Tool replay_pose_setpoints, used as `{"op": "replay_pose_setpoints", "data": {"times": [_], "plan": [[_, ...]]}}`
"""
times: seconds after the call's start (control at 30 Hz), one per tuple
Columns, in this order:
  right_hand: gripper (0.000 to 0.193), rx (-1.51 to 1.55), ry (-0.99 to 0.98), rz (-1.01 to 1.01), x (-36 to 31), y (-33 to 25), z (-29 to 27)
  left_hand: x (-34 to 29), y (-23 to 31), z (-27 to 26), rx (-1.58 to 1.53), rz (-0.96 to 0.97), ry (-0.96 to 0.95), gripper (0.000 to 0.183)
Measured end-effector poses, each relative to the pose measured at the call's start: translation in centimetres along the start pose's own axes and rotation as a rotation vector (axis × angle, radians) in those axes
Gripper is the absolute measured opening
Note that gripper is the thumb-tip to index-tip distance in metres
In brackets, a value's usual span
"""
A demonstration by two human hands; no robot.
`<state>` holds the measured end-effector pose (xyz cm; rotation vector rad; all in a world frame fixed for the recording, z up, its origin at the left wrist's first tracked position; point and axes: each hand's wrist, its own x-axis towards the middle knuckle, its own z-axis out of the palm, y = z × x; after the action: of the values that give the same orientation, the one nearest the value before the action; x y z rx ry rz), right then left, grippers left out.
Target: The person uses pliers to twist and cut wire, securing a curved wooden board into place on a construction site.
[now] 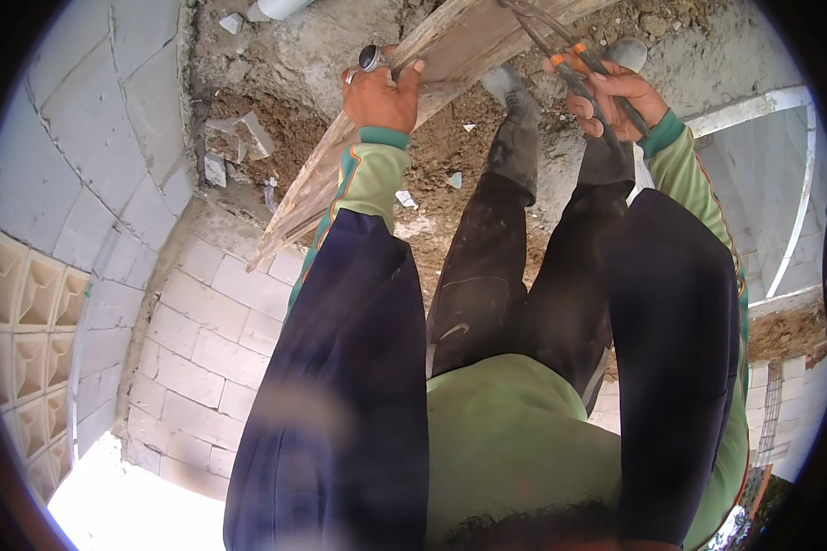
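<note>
My left hand [381, 99], with a big dark-stoned ring on one finger, grips the edge of a long wooden board [464, 46]. Its thumb lies on the board's face, and some fingers are hidden behind the edge. The board slants from the top of the view down to the left across the ground. In my right hand [627, 99] is a pair of pincers [574, 73] with dark handles and orange bands, its handles apart. The pincers' head reaches the board near the upper edge of the picture, where the jaws are hard to make out.
My boots [515, 106] stand on rough soil [294, 138] strewn with rubble. Broken block pieces [253, 138] lie left of the board. A pale block wall [92, 119] rises at the left, with patterned vent blocks [41, 321]. A white pipe end [280, 7] shows at the top.
</note>
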<state>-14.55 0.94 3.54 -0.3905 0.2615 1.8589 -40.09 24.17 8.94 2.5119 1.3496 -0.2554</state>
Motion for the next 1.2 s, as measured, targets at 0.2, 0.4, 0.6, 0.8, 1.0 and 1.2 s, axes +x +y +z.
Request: {"op": "replay_pose_setpoints", "data": {"times": [0.2,0.4,0.6,0.8,1.0,1.2], "plan": [[0.045,-0.079,0.205,0.064,0.3,2.1,6.1,-0.2,-0.4,0.2,-0.013,0.006,0.005,0.055],[0.043,0.003,0.362,-0.149,4.0,7.0,12.3,-0.3,-0.8,0.6,-0.009,0.084,0.081,0.050],[0.047,0.157,0.604,-0.302,7.1,7.3,17.3,0.0,-0.5,0.8,-0.056,0.046,0.114,0.036],[0.053,0.239,0.624,-0.366,8.7,8.5,16.9,1.3,-1.0,0.4,-0.174,-0.108,-0.094,0.042],[0.059,0.270,0.274,-0.226,3.4,7.5,11.9,0.9,-2.3,1.3,-0.136,-0.070,0.031,0.050],[0.061,0.015,0.077,-0.017,-0.2,4.5,5.0,0.1,-1.4,1.0,-0.088,-0.023,0.035,0.059]]}}
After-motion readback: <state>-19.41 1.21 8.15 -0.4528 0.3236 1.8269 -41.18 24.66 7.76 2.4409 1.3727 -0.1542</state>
